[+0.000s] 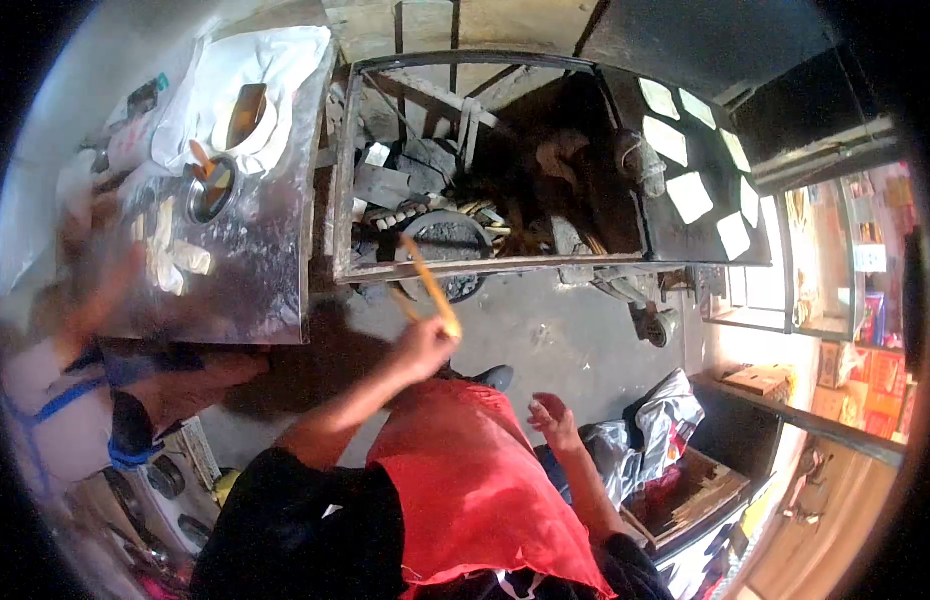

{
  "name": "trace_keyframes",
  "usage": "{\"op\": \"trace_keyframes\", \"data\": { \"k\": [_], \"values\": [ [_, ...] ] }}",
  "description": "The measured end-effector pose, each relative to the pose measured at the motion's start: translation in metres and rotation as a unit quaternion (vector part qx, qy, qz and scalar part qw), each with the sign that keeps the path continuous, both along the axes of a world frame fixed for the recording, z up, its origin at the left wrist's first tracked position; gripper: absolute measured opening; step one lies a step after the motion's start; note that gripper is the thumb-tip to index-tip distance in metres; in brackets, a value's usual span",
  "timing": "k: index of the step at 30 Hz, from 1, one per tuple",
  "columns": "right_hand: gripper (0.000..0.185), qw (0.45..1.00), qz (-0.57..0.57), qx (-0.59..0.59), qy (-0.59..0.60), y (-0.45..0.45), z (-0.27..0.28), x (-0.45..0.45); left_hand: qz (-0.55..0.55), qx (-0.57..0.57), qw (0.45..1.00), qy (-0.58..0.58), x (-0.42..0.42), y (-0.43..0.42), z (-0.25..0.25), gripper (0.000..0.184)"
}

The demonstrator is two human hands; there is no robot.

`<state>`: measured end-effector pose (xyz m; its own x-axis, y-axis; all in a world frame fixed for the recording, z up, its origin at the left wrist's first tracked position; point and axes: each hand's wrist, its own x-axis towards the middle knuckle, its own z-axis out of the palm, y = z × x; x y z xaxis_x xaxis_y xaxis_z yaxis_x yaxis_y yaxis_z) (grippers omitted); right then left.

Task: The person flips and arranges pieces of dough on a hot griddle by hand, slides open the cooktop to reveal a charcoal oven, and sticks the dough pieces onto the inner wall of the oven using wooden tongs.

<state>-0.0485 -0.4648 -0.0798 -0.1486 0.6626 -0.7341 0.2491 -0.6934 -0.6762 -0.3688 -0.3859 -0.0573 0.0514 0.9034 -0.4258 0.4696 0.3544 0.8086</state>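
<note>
My left hand (pixel 427 350) is closed round yellow tongs (pixel 431 280), whose two arms spread forward toward the front rail of the metal frame (pixel 495 268). Below their tips is a round pan of grey ash (pixel 450 240). Its contents are too dim to make out fully. My right hand (pixel 555 420) hangs in front of the red apron (pixel 465 470), fingers loosely bent and apart, with nothing in it. Several pale, square flat pieces (pixel 691 198), perhaps dough or bread, lie on the dark plate (pixel 640 95) at the far right.
A co-worker's blurred arm (pixel 105 290) reaches over the metal table (pixel 250 270) at left. Pale dough strips (pixel 165 250), a dark bowl (pixel 213 190) and white cloth (pixel 295 60) lie there. A silvery garment (pixel 665 420) rests on a box at right.
</note>
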Motion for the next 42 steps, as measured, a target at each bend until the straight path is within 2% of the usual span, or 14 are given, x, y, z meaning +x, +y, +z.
{"op": "trace_keyframes", "data": {
  "k": [4,6,10,13,16,19,20,22,29,32,34,35,39,42],
  "values": [
    [0.063,0.979,-0.090,-0.060,0.172,0.020,0.034,-0.035,-0.191,-0.020,0.962,-0.195,0.079,-0.024,0.042,0.021],
    [0.067,0.890,-0.208,-0.068,0.401,0.015,0.032,-0.038,-0.325,0.024,0.915,-0.236,0.103,-0.030,0.039,0.015],
    [0.051,0.884,-0.336,-0.163,0.282,0.008,0.033,-0.018,-0.456,0.055,0.871,-0.174,0.132,-0.046,0.009,0.017],
    [0.036,0.893,-0.380,-0.161,0.181,-0.016,0.024,0.012,-0.369,0.037,0.904,-0.214,0.130,-0.045,0.000,0.028],
    [0.038,0.904,-0.403,-0.134,0.049,-0.059,-0.003,0.036,-0.232,-0.083,0.946,-0.211,0.097,-0.054,-0.086,0.031],
    [0.057,0.947,-0.294,-0.078,-0.100,-0.153,-0.069,0.092,-0.141,-0.097,0.985,0.003,0.000,-0.083,-0.212,0.029],
    [0.066,0.947,-0.286,-0.062,-0.132,-0.193,-0.100,0.112,-0.089,-0.172,0.978,0.080,-0.033,-0.086,-0.194,0.034],
    [0.085,0.938,-0.302,-0.119,-0.119,-0.209,-0.059,0.110,0.002,-0.198,0.946,0.256,-0.104,-0.140,-0.286,0.033],
    [0.019,0.977,0.030,0.003,-0.212,-0.224,-0.075,0.186,-0.048,-0.135,0.982,0.123,-0.105,-0.232,-0.228,0.031],
    [0.022,0.923,0.177,0.053,-0.339,-0.203,-0.116,0.220,-0.052,-0.269,0.936,0.221,-0.043,-0.269,-0.245,0.028],
    [0.026,0.972,-0.208,-0.111,-0.001,-0.162,-0.095,0.234,0.025,-0.272,0.950,0.152,0.017,-0.279,-0.227,0.030],
    [0.022,0.989,-0.145,0.001,-0.004,-0.144,-0.057,0.231,0.057,-0.268,0.956,0.102,0.037,-0.284,-0.221,0.032],
    [0.027,0.992,-0.089,-0.020,-0.091,-0.114,-0.066,0.259,0.166,-0.300,0.922,-0.182,0.104,-0.272,-0.175,0.036],
    [0.032,0.985,-0.117,-0.035,-0.126,-0.091,-0.024,0.248,0.136,-0.280,0.939,-0.147,0.120,-0.253,-0.152,0.040]
  ]
}}
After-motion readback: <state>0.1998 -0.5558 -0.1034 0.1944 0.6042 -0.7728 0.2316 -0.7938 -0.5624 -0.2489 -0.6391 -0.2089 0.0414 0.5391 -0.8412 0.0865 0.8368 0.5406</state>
